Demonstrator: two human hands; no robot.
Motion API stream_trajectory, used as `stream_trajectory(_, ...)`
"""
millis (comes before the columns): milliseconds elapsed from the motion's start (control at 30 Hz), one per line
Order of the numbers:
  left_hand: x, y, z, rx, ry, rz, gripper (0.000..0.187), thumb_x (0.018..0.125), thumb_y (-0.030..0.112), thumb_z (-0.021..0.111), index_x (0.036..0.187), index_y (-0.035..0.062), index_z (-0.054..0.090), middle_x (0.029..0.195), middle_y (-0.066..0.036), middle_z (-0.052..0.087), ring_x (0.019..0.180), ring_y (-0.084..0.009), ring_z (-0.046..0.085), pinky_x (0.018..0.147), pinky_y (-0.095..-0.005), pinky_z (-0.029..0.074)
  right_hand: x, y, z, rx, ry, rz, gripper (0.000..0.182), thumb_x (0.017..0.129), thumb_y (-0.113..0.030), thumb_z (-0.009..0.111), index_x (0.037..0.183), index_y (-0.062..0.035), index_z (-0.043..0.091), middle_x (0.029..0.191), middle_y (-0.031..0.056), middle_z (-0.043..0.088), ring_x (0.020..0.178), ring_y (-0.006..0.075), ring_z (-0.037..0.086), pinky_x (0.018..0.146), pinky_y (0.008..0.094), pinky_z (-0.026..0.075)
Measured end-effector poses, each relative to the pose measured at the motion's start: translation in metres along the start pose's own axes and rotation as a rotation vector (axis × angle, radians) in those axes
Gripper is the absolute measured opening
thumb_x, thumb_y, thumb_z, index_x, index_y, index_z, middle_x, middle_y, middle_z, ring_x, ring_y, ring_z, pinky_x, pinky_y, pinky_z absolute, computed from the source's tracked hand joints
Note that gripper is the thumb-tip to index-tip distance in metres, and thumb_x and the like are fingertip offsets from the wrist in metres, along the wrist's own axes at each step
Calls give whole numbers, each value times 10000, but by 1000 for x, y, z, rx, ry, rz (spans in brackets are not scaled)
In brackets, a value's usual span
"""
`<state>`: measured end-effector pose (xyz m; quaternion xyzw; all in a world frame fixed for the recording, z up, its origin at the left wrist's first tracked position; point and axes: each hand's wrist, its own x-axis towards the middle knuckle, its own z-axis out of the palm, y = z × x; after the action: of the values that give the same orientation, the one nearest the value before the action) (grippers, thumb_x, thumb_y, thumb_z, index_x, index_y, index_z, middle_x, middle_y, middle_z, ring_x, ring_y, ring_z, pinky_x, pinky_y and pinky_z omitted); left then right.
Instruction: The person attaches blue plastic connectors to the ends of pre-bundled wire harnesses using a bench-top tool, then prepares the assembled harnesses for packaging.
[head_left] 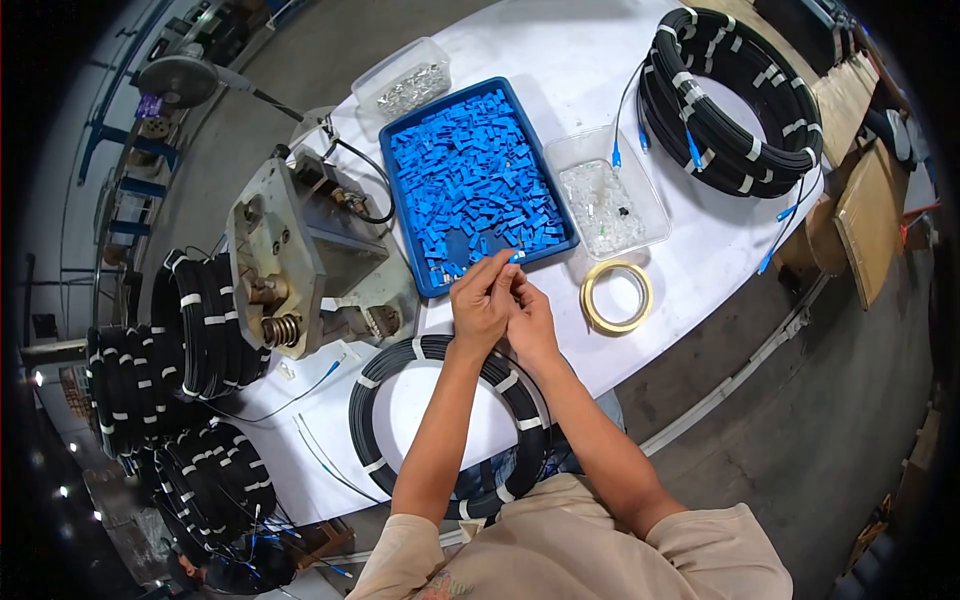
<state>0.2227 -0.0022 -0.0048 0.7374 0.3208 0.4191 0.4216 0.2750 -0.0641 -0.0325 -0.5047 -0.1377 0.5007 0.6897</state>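
Note:
My left hand (pixel 480 306) and my right hand (pixel 531 322) meet just below the blue tray (pixel 410 245), their fingers pinched together. A small blue cable connector (pixel 516 257) with a pale tip sticks out at my left fingertips. Behind the hands, a thin black cable runs up from the coil toward my right hand, which is closed around its end; the exact grip is partly hidden. The coil of black cable (pixel 362 420), bound with white tape, lies under my forearms at the table's front edge. Many loose blue connector housings (pixel 470 180) fill the tray.
Left of the tray stands a metal press (pixel 300 265). Clear tubs of small parts (pixel 415 90) (pixel 605 205) flank the tray. A roll of tape (pixel 590 300) lies to the right. More cable coils (pixel 740 165) (pixel 210 330) sit at the far right and left.

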Motion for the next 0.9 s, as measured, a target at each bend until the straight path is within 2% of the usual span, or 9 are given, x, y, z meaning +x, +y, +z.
stream_trajectory(100,7,4,9,-5,-94,47,155,930,22,638,1057,-55,685,747,-77,569,650,-150,519,577,-286,428,1,-16,-14,3,-2,-13,242,1011,-118,559,1193,28,621,1044,56,669,947,86,611,824,236,490)
stream_trajectory(400,33,30,53,-112,-308,16,153,943,28,606,1059,-56,659,808,-89,570,695,-175,532,615,-281,430,-12,-72,-59,-41,16,-52,261,983,-65,534,1211,49,592,1041,64,665,918,104,622,801,240,496)
stream_trajectory(567,35,20,56,-125,-377,27,151,964,50,593,1067,-41,654,825,-36,547,721,-108,475,622,-242,381,-18,-102,-101,-430,-296,-40,251,947,-78,595,1156,58,619,951,89,689,869,128,638,793,269,513)
stream_trajectory(633,35,19,54,-114,-357,-58,156,948,55,601,1059,-44,650,829,-84,580,724,-163,538,649,-283,435,-15,-124,-103,-344,-290,-110,244,940,-84,617,1146,45,633,896,101,689,793,125,623,733,278,515)
stream_trajectory(700,34,13,52,-117,-341,-98,162,952,68,598,1066,-35,648,822,-73,578,725,-152,530,659,-275,433,-9,-153,-109,-343,-233,31,235,938,-89,628,1141,30,643,873,98,686,752,111,610,685,284,507)
stream_trajectory(733,33,11,52,-84,-328,-89,159,952,69,599,1061,-35,649,816,-70,574,723,-150,525,660,-273,432,-3,-163,-108,-546,-130,-163,179,914,-58,631,1069,26,665,849,119,683,720,170,648,659,303,512)
stream_trajectory(833,31,16,57,-59,-275,-6,153,951,71,601,1049,-36,649,793,-66,554,707,-148,510,651,-275,428,24,-185,-108,-900,0,-445,138,864,-32,651,987,22,681,865,156,690,749,269,684,669,355,529)
stream_trajectory(867,29,14,58,-44,-281,-10,152,950,72,604,1048,-37,649,792,-68,553,702,-150,511,646,-274,429,35,-186,-109,-1034,3,-506,126,829,-28,632,928,1,705,882,194,686,790,348,682,703,415,538)
stream_trajectory(900,28,12,57,-26,-288,-15,152,949,72,607,1046,-37,648,791,-70,553,698,-152,512,642,-274,429,44,-187,-111,-1034,4,-507,126,829,-28,632,928,1,705,882,194,686,790,348,682,703,415,538)
